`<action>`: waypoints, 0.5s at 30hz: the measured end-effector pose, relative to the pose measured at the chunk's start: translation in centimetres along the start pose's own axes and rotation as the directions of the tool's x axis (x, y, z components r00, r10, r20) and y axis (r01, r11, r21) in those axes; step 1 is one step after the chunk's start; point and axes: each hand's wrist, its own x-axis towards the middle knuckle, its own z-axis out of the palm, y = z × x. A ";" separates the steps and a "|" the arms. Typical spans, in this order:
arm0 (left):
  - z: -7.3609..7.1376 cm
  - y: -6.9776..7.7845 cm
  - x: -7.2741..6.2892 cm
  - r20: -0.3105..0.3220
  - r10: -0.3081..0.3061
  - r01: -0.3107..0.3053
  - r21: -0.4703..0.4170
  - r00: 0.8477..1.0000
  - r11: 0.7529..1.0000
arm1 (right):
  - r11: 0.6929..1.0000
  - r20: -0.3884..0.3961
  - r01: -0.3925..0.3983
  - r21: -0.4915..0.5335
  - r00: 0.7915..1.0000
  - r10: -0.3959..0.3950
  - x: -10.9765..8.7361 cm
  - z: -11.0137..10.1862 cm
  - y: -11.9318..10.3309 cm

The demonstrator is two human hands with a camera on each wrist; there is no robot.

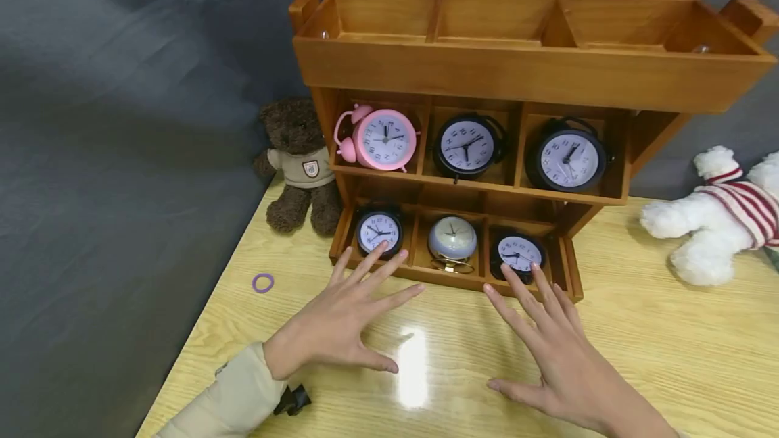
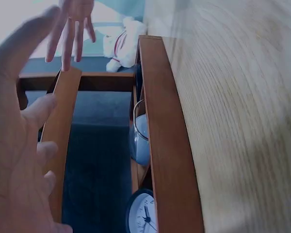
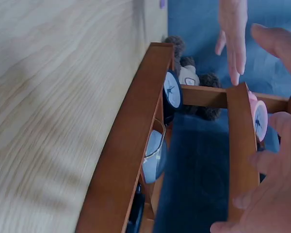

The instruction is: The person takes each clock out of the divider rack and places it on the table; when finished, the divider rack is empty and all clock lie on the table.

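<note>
My left hand hovers over the table with fingers spread, palm down, holding nothing. Its fingertips overlap the lower left black alarm clock in the head view. Likewise spread and holding nothing, my right hand is in front of the lower right black alarm clock. Between them, a blue-grey clock sits in the bottom middle compartment of the wooden rack, its gold wire loop at the front. One shelf up are a tilted pink twin-bell alarm clock and two black ones, left and right.
The rack's top tray has three compartments. A brown teddy bear sits left of the rack, and a white plush toy in a striped top lies to the right. A purple ring and a small black object lie on the table's left side.
</note>
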 end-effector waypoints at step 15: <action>4.8 -6.0 -1.5 -0.303 -0.523 0.321 -0.521 0.797 0.791 | 0.963 -0.208 0.111 0.245 0.976 -0.060 9.8 3.4 1.0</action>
